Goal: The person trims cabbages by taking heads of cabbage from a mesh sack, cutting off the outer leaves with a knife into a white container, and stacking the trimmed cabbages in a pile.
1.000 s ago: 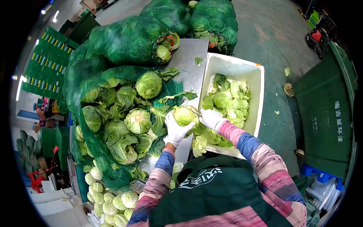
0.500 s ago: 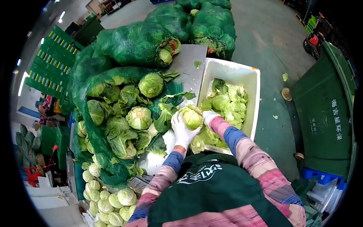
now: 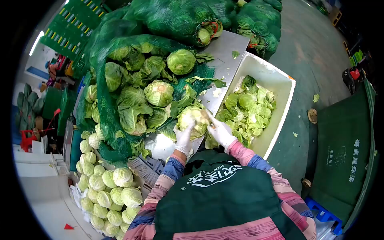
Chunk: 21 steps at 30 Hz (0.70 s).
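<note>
A pale green cabbage (image 3: 189, 117) is held over the metal table at the near edge of the net. My left hand (image 3: 185, 136), in a white glove, grips it from the left and below. On its right side is my right hand (image 3: 220, 131), also gloved, its fingers closed at the cabbage's edge; what they pinch is blurred. Left of my hands an open green net (image 3: 105, 120) holds several cabbages and loose leaves. To the right stands a white foam box (image 3: 285, 96) with torn leaves (image 3: 254, 110) in it.
Full green net sacks (image 3: 172, 20) lie at the back. Several trimmed cabbages (image 3: 105, 199) are piled at the lower left. A large green bin (image 3: 338, 160) stands at the right, and green crates (image 3: 76, 28) at the upper left. The metal table (image 3: 230, 44) bears leaf scraps.
The camera view has shifted and turned. The held cabbage now shows a paler side, my left hand is lower on it, and my right hand has come round toward its upper right edge.
</note>
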{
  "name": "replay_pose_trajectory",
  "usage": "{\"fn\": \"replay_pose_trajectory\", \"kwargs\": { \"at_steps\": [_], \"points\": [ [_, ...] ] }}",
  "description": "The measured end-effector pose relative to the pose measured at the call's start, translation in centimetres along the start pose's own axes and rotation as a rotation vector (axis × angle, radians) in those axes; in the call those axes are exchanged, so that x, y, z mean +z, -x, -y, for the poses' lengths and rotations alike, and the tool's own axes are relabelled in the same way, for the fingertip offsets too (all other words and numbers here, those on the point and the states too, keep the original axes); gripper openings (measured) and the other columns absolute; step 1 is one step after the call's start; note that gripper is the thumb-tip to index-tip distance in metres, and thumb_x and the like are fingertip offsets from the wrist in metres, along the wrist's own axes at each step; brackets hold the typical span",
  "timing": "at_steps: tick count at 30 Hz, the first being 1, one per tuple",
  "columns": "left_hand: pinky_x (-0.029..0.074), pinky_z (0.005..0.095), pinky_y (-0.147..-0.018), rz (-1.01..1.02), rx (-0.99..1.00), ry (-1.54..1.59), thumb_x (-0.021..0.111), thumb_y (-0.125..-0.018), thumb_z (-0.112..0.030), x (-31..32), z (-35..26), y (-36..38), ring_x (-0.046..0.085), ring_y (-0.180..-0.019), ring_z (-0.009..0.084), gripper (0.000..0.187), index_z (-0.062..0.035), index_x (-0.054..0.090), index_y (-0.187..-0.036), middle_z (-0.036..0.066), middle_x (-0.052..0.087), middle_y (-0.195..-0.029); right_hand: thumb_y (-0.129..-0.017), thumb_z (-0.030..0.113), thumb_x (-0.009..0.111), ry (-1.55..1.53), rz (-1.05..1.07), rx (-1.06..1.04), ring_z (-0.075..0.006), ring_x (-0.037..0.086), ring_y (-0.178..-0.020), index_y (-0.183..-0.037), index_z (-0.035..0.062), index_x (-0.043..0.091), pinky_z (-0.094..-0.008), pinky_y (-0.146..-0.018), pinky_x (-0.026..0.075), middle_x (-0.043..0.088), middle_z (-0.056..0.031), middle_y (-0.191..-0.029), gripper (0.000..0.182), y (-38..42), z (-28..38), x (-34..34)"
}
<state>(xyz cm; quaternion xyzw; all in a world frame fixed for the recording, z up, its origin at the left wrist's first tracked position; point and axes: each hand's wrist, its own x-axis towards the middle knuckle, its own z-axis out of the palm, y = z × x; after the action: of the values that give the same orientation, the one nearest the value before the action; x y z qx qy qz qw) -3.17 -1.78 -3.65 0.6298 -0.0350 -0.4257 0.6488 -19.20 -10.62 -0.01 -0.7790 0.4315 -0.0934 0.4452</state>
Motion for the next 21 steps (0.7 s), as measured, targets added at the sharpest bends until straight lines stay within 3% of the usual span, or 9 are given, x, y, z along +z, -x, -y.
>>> {"fn": "replay_pose_trajectory", "kwargs": {
  "at_steps": [1, 2, 4, 6, 7, 9, 11, 13, 21],
  "points": [
    [0.051, 0.0379, -0.088, -0.010, 0.000, 0.006, 0.082, -0.075, -0.018, 0.2, -0.8, 0.4, 0.055, -0.111, 0.0234, 0.094, -0.0016, 0.016, -0.140, 0.016, 0.049, -0.126, -0.088, 0.021, 0.057, -0.120, -0.034, -0.017, -0.0267, 0.062, -0.067, -0.146, 0.0300, 0.036, -0.0385, -0.063, 0.049, 0.065, -0.0124, -0.077, 0.061, -0.6, -1.4, 0.0],
    [0.051, 0.0388, -0.088, -0.056, -0.119, -0.017, 0.083, -0.074, -0.020, 0.3, -2.1, 1.3, 0.055, -0.110, 0.0237, 0.095, -0.0006, 0.016, -0.139, 0.016, 0.050, -0.125, -0.087, 0.013, 0.061, -0.718, -0.071, 0.111, -0.0148, 0.059, -0.063, -0.134, 0.0114, 0.051, -0.0292, -0.057, 0.048, 0.065, -0.0066, -0.079, 0.048, -4.4, -8.7, 1.7],
    [0.052, 0.0407, -0.086, -0.068, -0.215, -0.021, 0.086, -0.070, -0.026, 0.6, -3.4, 2.1, 0.057, -0.107, 0.0242, 0.099, 0.0015, 0.019, -0.137, 0.016, 0.051, -0.123, -0.088, 0.011, 0.061, -0.681, -0.137, 0.437, -0.0106, 0.057, -0.063, -0.119, 0.0019, 0.057, -0.0256, -0.056, 0.047, 0.063, -0.0040, -0.081, 0.032, -4.0, -7.4, -1.8],
    [0.052, 0.0393, -0.087, -0.046, -0.168, -0.079, 0.086, -0.070, -0.023, -0.7, -2.1, 1.1, 0.057, -0.107, 0.0239, 0.097, 0.0012, 0.020, -0.137, 0.016, 0.051, -0.123, -0.090, 0.020, 0.061, -0.265, -0.286, 0.442, -0.0205, 0.064, -0.073, -0.144, -0.0014, 0.032, -0.0327, -0.066, 0.052, 0.067, -0.0125, -0.091, 0.064, -6.0, -14.7, -1.4],
    [0.052, 0.0379, -0.087, -0.020, -0.125, -0.146, 0.086, -0.070, -0.021, -1.3, -1.2, -0.1, 0.057, -0.107, 0.0236, 0.096, 0.0009, 0.021, -0.137, 0.016, 0.051, -0.123, -0.093, 0.036, 0.057, 0.072, -0.314, 0.393, -0.0327, 0.068, -0.079, -0.150, 0.0059, 0.017, -0.0414, -0.074, 0.053, 0.070, -0.0179, -0.097, 0.077, -6.0, -15.4, -1.6],
    [0.051, 0.0343, -0.088, 0.022, 0.023, -0.172, 0.085, -0.071, -0.016, -1.8, 0.1, -1.2, 0.058, -0.105, 0.0220, 0.090, 0.0018, 0.027, -0.136, 0.015, 0.054, -0.121, -0.095, 0.044, 0.051, -0.008, -0.302, 0.225, -0.0368, 0.067, -0.082, -0.151, 0.0105, 0.015, -0.0440, -0.075, 0.052, 0.069, -0.0190, -0.097, 0.075, -4.5, -9.5, -3.3],
    [0.050, 0.0312, -0.089, 0.231, 0.134, -0.211, 0.085, -0.071, -0.012, -0.4, -2.0, -1.0, 0.060, -0.104, 0.0201, 0.086, 0.0038, 0.031, -0.136, 0.015, 0.058, -0.119, -0.096, 0.047, 0.045, 0.127, -0.062, 0.032, -0.0381, 0.066, -0.079, -0.146, 0.0188, 0.032, -0.0454, -0.071, 0.052, 0.068, -0.0191, -0.092, 0.059, -3.2, -3.6, -4.4],
    [0.050, 0.0312, -0.090, 0.252, 0.073, -0.220, 0.085, -0.070, -0.013, 0.9, -4.0, -0.5, 0.060, -0.104, 0.0193, 0.085, 0.0048, 0.034, -0.137, 0.016, 0.060, -0.118, -0.096, 0.044, 0.044, 0.267, -0.149, -0.345, -0.0376, 0.065, -0.074, -0.143, 0.0176, 0.038, -0.0463, -0.068, 0.051, 0.067, -0.0180, -0.088, 0.054, -3.7, -2.6, -2.4],
    [0.049, 0.0308, -0.091, 0.260, 0.032, -0.431, 0.086, -0.068, -0.020, 0.6, -4.6, -2.1, 0.059, -0.106, 0.0198, 0.083, 0.0049, 0.040, -0.133, 0.015, 0.057, -0.121, -0.097, 0.049, 0.040, 0.464, 0.301, -0.335, -0.0397, 0.064, -0.076, -0.146, 0.0147, 0.035, -0.0470, -0.071, 0.051, 0.067, -0.0220, -0.084, 0.060, -6.3, 1.9, -4.9]
  ]
}}
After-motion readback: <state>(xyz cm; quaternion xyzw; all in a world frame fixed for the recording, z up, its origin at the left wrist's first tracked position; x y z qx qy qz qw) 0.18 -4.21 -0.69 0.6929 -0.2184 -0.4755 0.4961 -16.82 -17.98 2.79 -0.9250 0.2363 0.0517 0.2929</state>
